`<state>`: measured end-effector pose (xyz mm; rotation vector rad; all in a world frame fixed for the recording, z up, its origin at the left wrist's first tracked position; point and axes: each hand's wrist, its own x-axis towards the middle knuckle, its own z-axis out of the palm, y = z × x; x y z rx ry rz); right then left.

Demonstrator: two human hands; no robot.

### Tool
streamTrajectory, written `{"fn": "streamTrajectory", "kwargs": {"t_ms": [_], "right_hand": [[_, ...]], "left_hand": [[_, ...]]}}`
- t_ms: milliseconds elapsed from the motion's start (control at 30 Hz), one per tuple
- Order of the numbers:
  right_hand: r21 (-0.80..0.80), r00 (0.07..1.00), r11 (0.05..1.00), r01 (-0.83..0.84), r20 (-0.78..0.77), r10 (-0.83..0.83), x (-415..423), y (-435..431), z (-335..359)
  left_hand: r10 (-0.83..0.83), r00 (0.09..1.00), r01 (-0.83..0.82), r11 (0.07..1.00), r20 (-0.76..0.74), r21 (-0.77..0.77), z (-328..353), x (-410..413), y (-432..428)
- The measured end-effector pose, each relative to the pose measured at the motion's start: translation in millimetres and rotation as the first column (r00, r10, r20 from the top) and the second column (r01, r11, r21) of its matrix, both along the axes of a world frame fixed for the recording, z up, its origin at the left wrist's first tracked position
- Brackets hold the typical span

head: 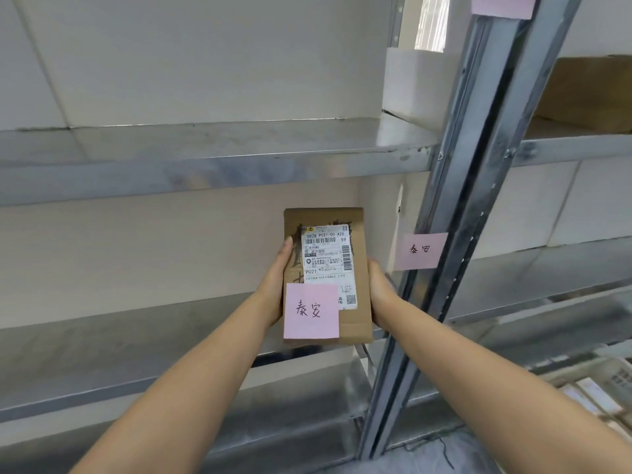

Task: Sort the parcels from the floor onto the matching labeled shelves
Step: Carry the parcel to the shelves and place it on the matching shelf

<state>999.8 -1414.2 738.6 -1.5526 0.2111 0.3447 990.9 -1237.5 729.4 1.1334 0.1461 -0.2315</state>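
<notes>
One cardboard parcel (326, 275), both hands gripping.
I see left grip (275, 285) and right grip (379, 289) clamping its sides; one white label (330, 265), one pink note (311, 311).

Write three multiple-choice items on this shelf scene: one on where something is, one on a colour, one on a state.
1. Where is the pink label with handwriting stuck?
A. on the shelf post
B. on the floor
C. on the white box

2. What colour is the note on the parcel?
A. green
B. pink
C. blue

3. How is the parcel held?
A. by one hand
B. between both hands
C. lying on a shelf, untouched

Answers: 1 A, it sits on the metal upright; 2 B, it matches the post label; 3 B, the left hand and right hand grip its sides.
</notes>
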Motion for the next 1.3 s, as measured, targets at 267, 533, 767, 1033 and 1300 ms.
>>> {"fn": "streamTrajectory", "kwargs": {"t_ms": [267, 533, 767, 1033, 1300], "right_hand": [[0.142, 1.0, 0.99, -0.017, -0.013, 0.019, 12.9, 7.2, -14.7], [0.332, 0.998, 0.942, -0.055, -0.006, 0.061, -6.2, -6.9, -76.0], [0.465, 0.978, 0.875, -0.134, -0.083, 0.194, 5.1, 0.0, -86.7], [0.285, 0.964, 0.935, -0.21, -0.098, 0.246, 30.3, -20.1, -84.4], [0.155, 0.946, 0.957, -0.245, -0.177, 0.27, 59.5, -33.5, -69.0]], "left_hand": [[0.189, 0.982, -0.191, 0.976, -0.032, -0.104, -5.2, 12.7, -2.3], [0.443, 0.892, -0.445, 0.828, -0.089, -0.341, -22.9, 20.5, -10.4], [0.623, 0.727, -0.673, 0.729, -0.289, -0.121, -42.6, 12.0, -31.9], [0.761, 0.625, -0.756, 0.646, -0.177, 0.108, -46.8, -1.6, -0.7], [0.42, 0.907, -0.399, 0.872, -0.015, 0.283, -39.3, -9.8, 32.2]]}}
